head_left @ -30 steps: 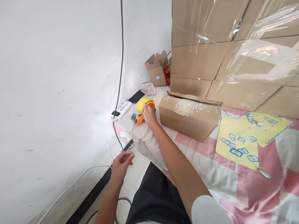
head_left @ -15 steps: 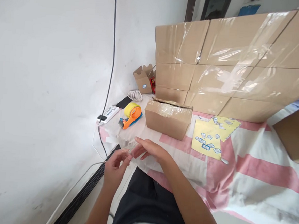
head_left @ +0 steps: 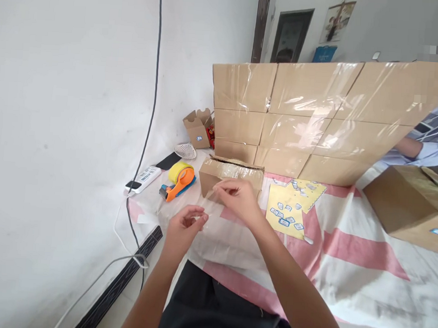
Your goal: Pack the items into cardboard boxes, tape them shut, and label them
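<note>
My left hand [head_left: 185,227] is closed in a pinch in front of the small box, with a thin clear strip [head_left: 208,215], perhaps tape, faintly showing at its fingertips. Above and to the right, my right hand [head_left: 239,200] pinches what looks like the same see-through material, covering part of the small cardboard box [head_left: 228,170]. Shiny clear tape runs along that box's top edge. Left of the box lies an orange tape dispenser [head_left: 182,185] next to a yellow tape roll [head_left: 176,171]. Exactly how the clear strip runs between my hands is hard to see.
Behind stands a taped wall of cardboard boxes [head_left: 292,131]. Yellow sticker sheets [head_left: 276,198] lie to the right on the pink and white cloth [head_left: 362,254]. An open carton [head_left: 400,201] sits at far right near a person's arm [head_left: 411,146]. A cable [head_left: 156,79] hangs at left.
My hands have drawn apart. The right hand has risen in front of the small box, while the left stays lower. The camera view has tilted up and shifted right, showing another person.
</note>
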The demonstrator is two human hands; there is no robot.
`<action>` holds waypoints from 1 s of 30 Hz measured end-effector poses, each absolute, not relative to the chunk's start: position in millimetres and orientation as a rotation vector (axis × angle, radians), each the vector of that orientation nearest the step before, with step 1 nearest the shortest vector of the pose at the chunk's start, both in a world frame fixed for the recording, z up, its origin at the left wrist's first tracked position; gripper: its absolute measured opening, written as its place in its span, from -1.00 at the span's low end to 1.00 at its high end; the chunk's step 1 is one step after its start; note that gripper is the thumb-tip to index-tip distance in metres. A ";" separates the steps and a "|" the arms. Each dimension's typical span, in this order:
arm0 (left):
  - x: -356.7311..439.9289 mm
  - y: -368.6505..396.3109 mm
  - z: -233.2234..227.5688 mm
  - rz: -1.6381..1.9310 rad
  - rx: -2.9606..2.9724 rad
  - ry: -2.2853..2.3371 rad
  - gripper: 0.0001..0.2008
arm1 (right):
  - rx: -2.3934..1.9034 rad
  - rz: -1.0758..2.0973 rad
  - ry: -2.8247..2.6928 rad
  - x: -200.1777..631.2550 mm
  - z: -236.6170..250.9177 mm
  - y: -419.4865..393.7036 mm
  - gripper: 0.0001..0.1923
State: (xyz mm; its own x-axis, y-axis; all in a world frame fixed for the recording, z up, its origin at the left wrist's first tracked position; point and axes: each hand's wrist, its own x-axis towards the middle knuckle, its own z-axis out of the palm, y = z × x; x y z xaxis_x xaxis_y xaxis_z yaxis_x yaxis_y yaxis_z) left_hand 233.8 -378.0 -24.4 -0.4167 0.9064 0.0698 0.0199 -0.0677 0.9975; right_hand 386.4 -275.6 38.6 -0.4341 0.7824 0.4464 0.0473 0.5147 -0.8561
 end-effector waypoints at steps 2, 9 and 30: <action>238.2 -356.0 -1.2 1.575 1.109 1.444 -0.64 | -0.729 0.933 -1.801 395.5 54.1 -256.6 -0.72; 253.0 -269.9 41.1 1.566 1.172 1.435 -0.76 | -0.929 1.044 -1.833 413.7 91.1 -161.7 -0.62; 287.5 -254.1 18.0 1.705 1.143 2.010 -0.23 | -1.186 1.061 -2.111 413.9 66.6 -108.2 -0.76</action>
